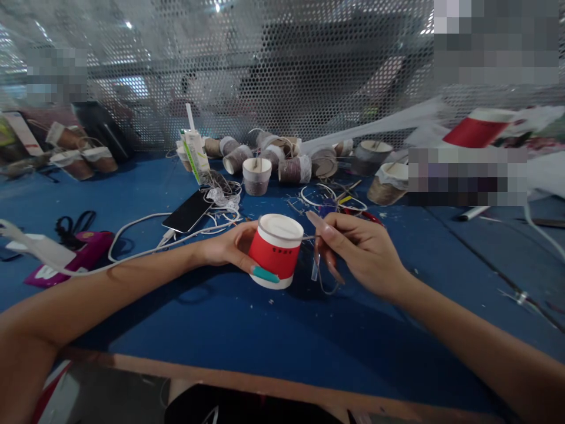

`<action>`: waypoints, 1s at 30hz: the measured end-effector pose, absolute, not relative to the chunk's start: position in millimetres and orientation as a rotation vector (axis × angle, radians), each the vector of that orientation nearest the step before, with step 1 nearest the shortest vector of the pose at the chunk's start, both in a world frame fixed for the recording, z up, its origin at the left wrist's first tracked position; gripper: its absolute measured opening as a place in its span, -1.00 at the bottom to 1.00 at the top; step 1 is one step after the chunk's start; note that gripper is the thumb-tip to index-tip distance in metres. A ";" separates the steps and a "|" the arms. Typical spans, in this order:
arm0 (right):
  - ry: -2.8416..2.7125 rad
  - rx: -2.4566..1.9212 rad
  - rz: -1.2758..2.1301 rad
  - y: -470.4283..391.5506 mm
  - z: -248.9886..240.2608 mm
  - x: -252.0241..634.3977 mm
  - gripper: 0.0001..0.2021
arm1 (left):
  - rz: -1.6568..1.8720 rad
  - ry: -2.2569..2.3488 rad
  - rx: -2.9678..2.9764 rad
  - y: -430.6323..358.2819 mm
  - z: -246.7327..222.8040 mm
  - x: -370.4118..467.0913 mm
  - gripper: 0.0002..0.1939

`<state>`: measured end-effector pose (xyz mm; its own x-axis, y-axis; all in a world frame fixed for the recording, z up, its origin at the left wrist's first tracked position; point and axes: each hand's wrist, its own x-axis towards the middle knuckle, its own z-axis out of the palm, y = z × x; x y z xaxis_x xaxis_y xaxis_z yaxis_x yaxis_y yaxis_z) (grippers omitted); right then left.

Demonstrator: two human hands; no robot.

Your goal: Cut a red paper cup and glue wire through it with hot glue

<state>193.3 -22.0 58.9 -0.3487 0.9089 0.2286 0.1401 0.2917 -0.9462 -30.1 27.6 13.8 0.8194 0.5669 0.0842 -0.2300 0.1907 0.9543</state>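
Note:
A red and white paper cup (274, 250) stands slightly tilted above the blue tabletop, with small dark lettering on its red band. My left hand (238, 247) is closed around its left side, the thumb with a teal nail lying across the front. A thin grey-brown cord (327, 290) runs along the cup's upper rim and out to the right. My right hand (353, 250) pinches this cord between thumb and fingers, just right of the cup. Its loose end hangs in a loop below the fingers. The cup's far side is hidden.
Several cord-wrapped cups (295, 169) lie behind, with one upright wrapped cup (256, 176) nearer. A phone (188, 212) with a white cable, a drink carton (195, 154) and a purple pouch (70, 259) are leftward. Another red cup (479, 129) is at right. A perforated screen (265, 70) stands behind.

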 end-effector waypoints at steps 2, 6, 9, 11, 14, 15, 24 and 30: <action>-1.708 -0.975 1.134 -22.2 58.4 192.5 -0.60 | 0.573 0.306 1.270 27.7 14.2 -30.0 -0.34; -1.735 -0.995 1.112 -20.9 55.6 192.6 -0.60 | 0.562 0.292 1.289 28.8 13.8 -29.6 -0.33; -1.768 -1.007 1.085 -20.5 52.8 191.9 -0.61 | 0.548 0.290 1.299 29.2 12.8 -29.2 -0.33; -1.778 -1.025 1.044 -20.4 50.8 191.0 -0.61 | 0.546 0.284 1.297 29.1 12.4 -28.9 -0.34; -1.736 -1.081 0.855 -18.4 47.2 191.4 -0.62 | 0.544 0.272 1.288 28.8 12.6 -28.5 -0.33; -1.713 -1.096 0.752 -17.0 45.9 192.4 -0.64 | 0.542 0.266 1.286 28.7 12.8 -28.4 -0.33; -1.800 -0.810 -0.399 -16.9 42.2 200.1 -0.82 | 0.550 0.286 1.312 29.6 13.4 -29.5 -0.32; -1.871 -0.782 -0.511 -41.2 37.4 177.9 -0.59 | 0.566 0.297 1.298 27.3 14.6 -28.0 -0.35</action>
